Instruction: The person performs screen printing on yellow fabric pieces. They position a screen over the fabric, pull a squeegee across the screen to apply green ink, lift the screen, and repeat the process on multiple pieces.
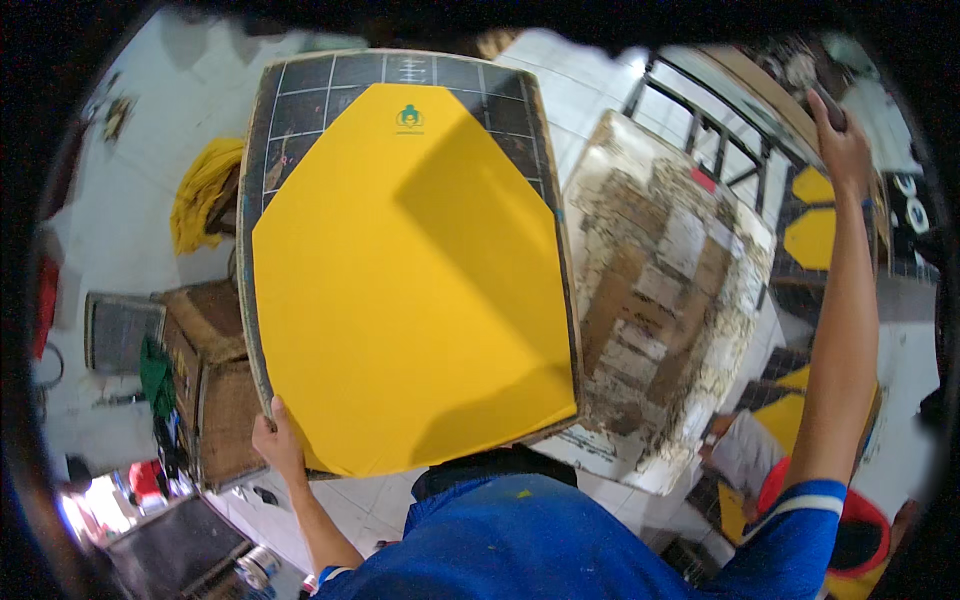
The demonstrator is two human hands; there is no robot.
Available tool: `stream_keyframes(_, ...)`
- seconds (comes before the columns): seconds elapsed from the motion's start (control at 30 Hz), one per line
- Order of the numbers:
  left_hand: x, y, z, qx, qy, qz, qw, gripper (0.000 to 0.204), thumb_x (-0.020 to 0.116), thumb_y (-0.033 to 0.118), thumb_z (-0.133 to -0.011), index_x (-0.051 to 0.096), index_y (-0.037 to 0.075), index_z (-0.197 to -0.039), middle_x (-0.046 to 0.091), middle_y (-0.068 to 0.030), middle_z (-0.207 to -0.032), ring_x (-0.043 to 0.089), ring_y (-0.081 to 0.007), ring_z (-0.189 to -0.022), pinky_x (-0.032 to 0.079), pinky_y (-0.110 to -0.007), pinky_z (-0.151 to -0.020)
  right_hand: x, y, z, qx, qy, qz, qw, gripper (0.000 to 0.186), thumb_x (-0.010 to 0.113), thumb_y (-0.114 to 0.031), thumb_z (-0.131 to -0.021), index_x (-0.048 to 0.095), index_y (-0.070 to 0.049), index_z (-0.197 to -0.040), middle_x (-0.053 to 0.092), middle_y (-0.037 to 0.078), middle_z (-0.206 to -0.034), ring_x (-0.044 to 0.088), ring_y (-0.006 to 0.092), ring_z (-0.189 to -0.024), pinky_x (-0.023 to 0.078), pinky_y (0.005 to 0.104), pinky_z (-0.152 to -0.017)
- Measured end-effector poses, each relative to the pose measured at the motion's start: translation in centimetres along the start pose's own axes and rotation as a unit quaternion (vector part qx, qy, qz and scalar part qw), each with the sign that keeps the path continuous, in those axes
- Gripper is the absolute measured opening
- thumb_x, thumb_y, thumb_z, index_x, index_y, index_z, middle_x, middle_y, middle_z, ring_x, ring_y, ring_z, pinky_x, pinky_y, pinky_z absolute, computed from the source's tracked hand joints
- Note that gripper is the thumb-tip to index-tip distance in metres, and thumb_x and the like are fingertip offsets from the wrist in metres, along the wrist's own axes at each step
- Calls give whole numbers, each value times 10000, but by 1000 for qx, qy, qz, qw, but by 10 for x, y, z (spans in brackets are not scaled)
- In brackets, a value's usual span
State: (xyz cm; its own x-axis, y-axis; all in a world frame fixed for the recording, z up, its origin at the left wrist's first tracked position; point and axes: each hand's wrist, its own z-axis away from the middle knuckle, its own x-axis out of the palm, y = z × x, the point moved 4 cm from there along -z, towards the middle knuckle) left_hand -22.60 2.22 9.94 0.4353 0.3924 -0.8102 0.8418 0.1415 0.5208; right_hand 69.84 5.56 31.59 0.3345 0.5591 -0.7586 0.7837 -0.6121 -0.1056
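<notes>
A dark board with white grid lines [300, 105] is tilted up in front of me. A yellow fabric piece [410, 300] with angled upper corners lies flat over most of it, a small green emblem printed near its top. My left hand [280, 440] grips the board's lower left edge, thumb along the side and some fingers hidden. Raised far out at the right, my right hand [847, 155] is closed around a dark handle [827, 108]; what the handle belongs to cannot be made out. A shadow falls across the fabric's right side.
Right of the board stands a worn white tabletop [745, 235] with peeling brown patches, beside a black metal frame [715, 130]. More yellow pieces [812, 240] lie on dark boards beyond. A person's grey sleeve [748, 455] shows lower right. Cardboard boxes [225, 400] and yellow cloth [205, 195] are left.
</notes>
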Motion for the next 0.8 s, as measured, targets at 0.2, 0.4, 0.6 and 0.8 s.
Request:
stream_keyframes(0.2, 126, 24, 49, 85, -113, 119, 983, 496, 733, 355, -990, 546, -15, -716, 430, -41, -603, 362, -119, -613, 326, -363, -526, -10, -12, 20, 6, 5, -25, 1000, 630, 665, -674, -867, 746, -99, -1111, 740, 210, -1081, 700, 415, -1022, 539, 481, -869)
stream_keyframes(0.4, 225, 79, 125, 109, -381, 41, 917, 469, 843, 396, -850, 597, 3, -922, 696, -202, -821, 659, -394, -749, 510, -477, -674, -28, -38, 40, -23, 82, -52, 995, 657, 697, -668, -854, 736, -23, -977, 728, 238, -973, 695, 421, -950, 536, 490, -820)
stream_keyframes(0.6, 222, 119, 131, 186, -574, -4, 797, 712, 887, 381, -795, 457, 26, -1238, 717, -290, -1070, 689, -485, -1009, 551, -523, -841, -34, -45, 32, -19, 39, -85, 995, 645, 704, -658, -847, 752, -32, -994, 741, 236, -1003, 710, 391, -990, 546, 477, -844)
stream_keyframes(0.8, 218, 133, 135, 160, -587, -15, 793, 666, 891, 326, -804, 465, 14, -1209, 701, -305, -1093, 673, -497, -1041, 540, -525, -864, -33, -47, 14, -15, 40, -40, 998, 659, 689, -681, -841, 758, -38, -962, 750, 227, -946, 725, 393, -939, 549, 480, -809)
